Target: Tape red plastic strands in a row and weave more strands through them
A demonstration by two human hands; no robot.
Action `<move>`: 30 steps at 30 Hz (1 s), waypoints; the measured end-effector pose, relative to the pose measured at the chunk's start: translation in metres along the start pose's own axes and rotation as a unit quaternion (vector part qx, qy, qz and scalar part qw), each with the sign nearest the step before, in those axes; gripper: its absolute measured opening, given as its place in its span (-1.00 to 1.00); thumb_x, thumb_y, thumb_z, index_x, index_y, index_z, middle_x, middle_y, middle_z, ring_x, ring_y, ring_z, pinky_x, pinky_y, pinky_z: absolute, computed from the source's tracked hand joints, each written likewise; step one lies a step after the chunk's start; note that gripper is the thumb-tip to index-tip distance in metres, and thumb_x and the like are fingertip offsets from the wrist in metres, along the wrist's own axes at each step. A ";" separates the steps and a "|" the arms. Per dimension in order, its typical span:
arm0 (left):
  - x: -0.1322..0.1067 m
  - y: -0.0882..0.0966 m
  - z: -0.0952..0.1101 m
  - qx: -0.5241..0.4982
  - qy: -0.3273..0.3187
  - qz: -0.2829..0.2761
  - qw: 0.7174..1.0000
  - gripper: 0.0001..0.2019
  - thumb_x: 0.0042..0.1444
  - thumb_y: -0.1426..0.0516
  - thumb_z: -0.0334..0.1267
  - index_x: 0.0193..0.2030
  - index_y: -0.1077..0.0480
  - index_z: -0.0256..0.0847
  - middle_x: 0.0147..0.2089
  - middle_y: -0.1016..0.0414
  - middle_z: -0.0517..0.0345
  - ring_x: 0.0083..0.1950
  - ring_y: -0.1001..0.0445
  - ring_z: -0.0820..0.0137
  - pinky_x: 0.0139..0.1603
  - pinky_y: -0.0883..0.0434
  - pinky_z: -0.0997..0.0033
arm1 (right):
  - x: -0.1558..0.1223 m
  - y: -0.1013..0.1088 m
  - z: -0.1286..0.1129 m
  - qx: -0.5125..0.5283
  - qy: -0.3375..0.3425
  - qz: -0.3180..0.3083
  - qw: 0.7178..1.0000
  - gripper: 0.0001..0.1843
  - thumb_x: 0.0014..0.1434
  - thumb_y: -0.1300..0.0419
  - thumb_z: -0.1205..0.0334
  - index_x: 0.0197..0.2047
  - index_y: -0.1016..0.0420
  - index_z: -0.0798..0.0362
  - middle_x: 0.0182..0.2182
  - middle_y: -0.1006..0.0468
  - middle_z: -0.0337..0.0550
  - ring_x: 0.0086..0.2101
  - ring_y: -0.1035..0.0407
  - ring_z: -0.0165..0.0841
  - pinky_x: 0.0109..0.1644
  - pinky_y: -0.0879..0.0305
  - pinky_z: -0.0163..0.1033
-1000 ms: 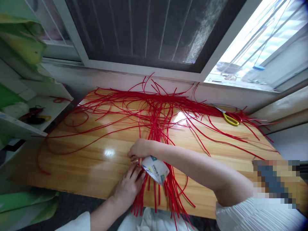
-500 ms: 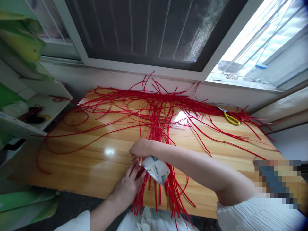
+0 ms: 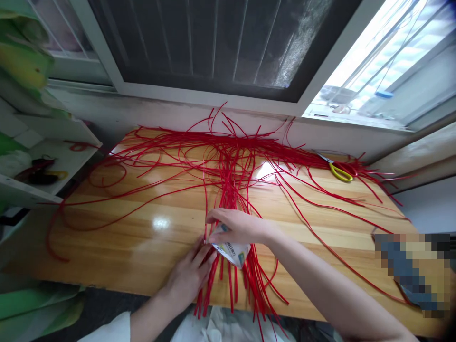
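A bundle of red cords (image 3: 228, 190) runs down the middle of the wooden table, its cut ends spreading past the front edge. Across the bundle lies a white printed piece (image 3: 233, 254) with "deli" lettering, which looks like a roll of tape seen at a slant. My left hand (image 3: 190, 268) is closed around cords at the bundle's left side, beside this piece. Just above it, my right hand (image 3: 238, 225) reaches over the printed piece from the right. Its fingers are bent with the thumb below them, near the leftmost cord; what they grip is hidden.
Scissors with yellow and red handles (image 3: 341, 172) lie at the back right among more red cords (image 3: 249, 141) along the wall. A white shelf (image 3: 64, 161) with dark items stands at the left. A blurred-out object (image 3: 415, 273) sits at the right edge.
My right hand has shifted right and turned, so its forearm comes in lower and it now covers part of the printed piece. My left hand has stayed nearly in place.
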State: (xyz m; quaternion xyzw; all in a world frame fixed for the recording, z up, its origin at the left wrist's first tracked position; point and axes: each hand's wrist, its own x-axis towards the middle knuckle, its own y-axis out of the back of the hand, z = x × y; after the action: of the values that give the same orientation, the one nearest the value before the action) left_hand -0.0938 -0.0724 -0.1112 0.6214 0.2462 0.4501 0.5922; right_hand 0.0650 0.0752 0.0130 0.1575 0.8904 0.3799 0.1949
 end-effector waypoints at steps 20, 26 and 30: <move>0.002 0.006 0.004 -0.043 0.000 0.048 0.998 -0.67 0.14 -0.01 -0.43 0.05 -0.33 -0.30 0.07 -0.34 -0.16 0.35 0.05 0.09 0.06 -0.41 0.13 | -0.057 -0.053 0.010 0.249 -0.110 0.134 0.953 -0.15 -0.08 -0.29 -0.10 0.19 -0.05 -0.02 -0.25 -0.44 -0.12 -0.35 -0.35 -0.35 -0.32 -0.25 -0.28; 0.003 0.005 0.004 -0.031 -0.010 0.052 0.998 -0.68 0.14 0.00 -0.42 0.04 -0.33 -0.31 0.06 -0.35 -0.15 0.32 -0.02 0.08 0.06 -0.41 0.11 | -0.058 -0.054 0.010 0.238 -0.104 0.136 0.956 -0.15 -0.08 -0.29 -0.09 0.20 -0.03 -0.02 -0.26 -0.44 -0.13 -0.35 -0.36 -0.35 -0.32 -0.25 -0.29; 0.001 0.001 0.003 -0.024 -0.009 0.056 0.998 -0.67 0.13 -0.01 -0.42 0.05 -0.32 -0.30 0.03 -0.37 -0.14 0.31 -0.05 0.12 0.08 -0.39 0.13 | -0.055 -0.052 0.005 0.223 -0.105 0.140 0.959 -0.15 -0.06 -0.27 -0.11 0.21 -0.02 -0.02 -0.30 -0.45 -0.16 -0.38 -0.36 -0.36 -0.34 -0.24 -0.30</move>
State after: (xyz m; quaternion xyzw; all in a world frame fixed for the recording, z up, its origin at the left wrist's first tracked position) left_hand -0.0904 -0.0730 -0.1099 0.6240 0.1951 0.4829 0.5826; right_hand 0.1089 0.0202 -0.0161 0.3589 0.8960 0.1765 0.1927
